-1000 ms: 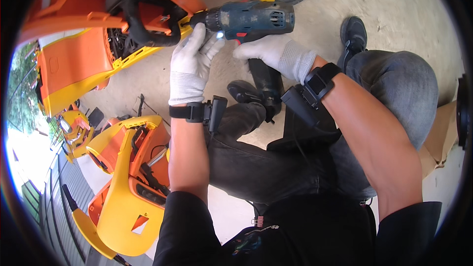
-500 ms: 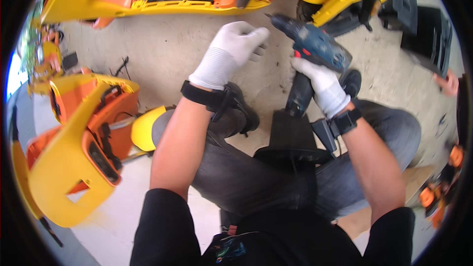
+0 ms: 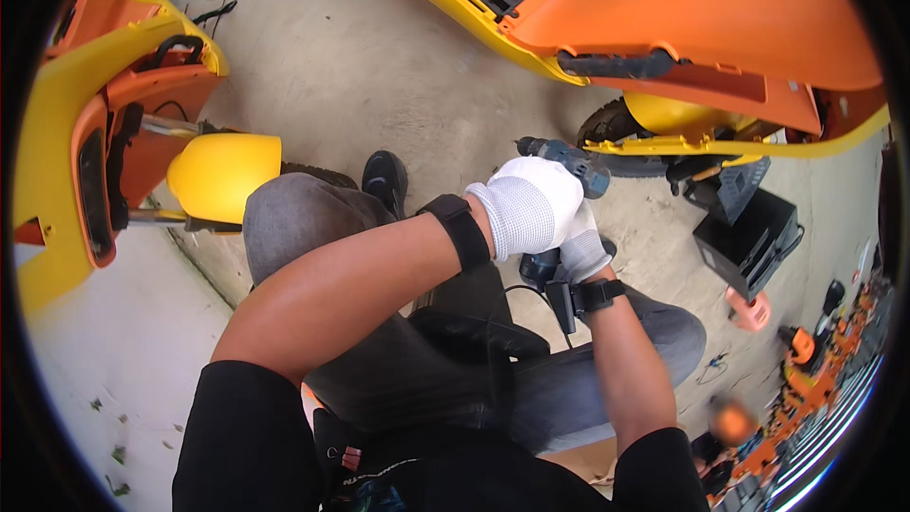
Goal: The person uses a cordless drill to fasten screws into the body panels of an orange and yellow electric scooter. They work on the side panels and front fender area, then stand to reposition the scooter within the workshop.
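The power drill (image 3: 586,169), dark blue with a black nose, is held up over the concrete floor (image 3: 370,85) between the person's knees in the head view, its nose pointing to the upper left. The right hand (image 3: 580,228), in a white glove, is closed around its grip, though the fingers are largely hidden. The left hand (image 3: 540,192), gloved likewise, crosses in front of the right and covers part of the drill; its fingers are out of sight, so whether they grip anything cannot be told. Beyond the drill lies a large orange and yellow vehicle body (image 3: 701,14), with a dark tire (image 3: 607,125) beneath it. A black box (image 3: 754,237) sits farther right, and a yellow fender (image 3: 232,175) shows beside the left knee.
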{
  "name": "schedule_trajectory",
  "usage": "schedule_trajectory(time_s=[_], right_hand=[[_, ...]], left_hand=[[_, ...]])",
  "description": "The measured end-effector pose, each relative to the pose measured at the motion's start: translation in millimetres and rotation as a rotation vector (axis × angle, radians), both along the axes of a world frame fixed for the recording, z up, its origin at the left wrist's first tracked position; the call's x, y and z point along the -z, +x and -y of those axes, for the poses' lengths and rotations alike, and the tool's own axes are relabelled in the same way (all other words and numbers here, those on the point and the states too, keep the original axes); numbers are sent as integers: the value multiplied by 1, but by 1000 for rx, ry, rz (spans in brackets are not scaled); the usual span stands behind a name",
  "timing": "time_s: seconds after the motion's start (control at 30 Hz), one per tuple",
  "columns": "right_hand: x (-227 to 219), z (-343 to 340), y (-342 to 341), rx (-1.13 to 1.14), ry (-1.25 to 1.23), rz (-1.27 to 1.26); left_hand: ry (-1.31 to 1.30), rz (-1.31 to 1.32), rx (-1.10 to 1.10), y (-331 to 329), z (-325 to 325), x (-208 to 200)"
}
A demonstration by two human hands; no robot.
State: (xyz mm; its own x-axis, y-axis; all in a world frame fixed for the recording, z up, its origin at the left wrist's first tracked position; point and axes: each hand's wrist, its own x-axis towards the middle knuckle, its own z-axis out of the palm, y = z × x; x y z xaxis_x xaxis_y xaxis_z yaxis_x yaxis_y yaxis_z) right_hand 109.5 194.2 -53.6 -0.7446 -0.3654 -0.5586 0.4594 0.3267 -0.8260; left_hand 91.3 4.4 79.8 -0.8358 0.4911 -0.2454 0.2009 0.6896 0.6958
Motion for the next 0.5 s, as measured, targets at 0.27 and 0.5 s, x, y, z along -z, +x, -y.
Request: schedule_trajectory(time_s=[0.27,0.5], right_hand=[[62,16,-20,-279,180,-254],[52,68,-38,-604,831,-402]], left_hand=[[-100,-6,-164,1,34,-26],[-219,-164,-454,4,100,-21]])
